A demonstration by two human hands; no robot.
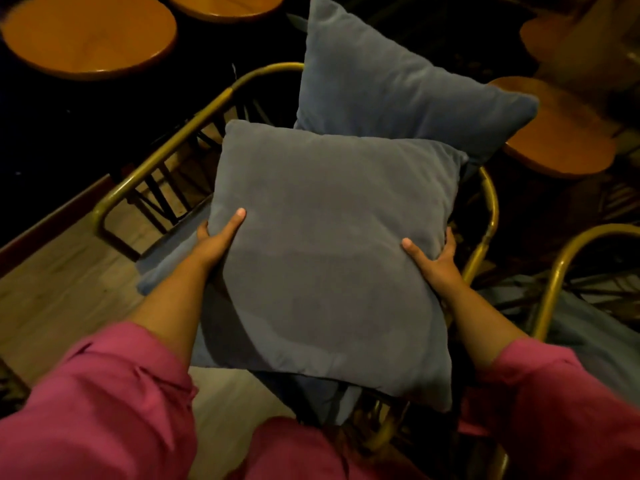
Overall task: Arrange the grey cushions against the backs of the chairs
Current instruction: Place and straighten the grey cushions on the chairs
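Observation:
I hold a square grey cushion (332, 244) above a chair with a brass-coloured tube frame (166, 147). My left hand (218, 239) grips the cushion's left edge, thumb on top. My right hand (433, 263) grips its right edge the same way. A second grey cushion (391, 81) stands tilted behind it, leaning at the far side of the chair. The chair's grey seat pad (166, 261) shows under my left forearm. Most of the seat is hidden by the held cushion.
Round wooden tables stand at the upper left (86, 36), top centre (225, 5) and right (561, 140). A second brass-framed chair (568, 265) with a grey seat is at the lower right. Wooden floor (52, 299) lies at the left.

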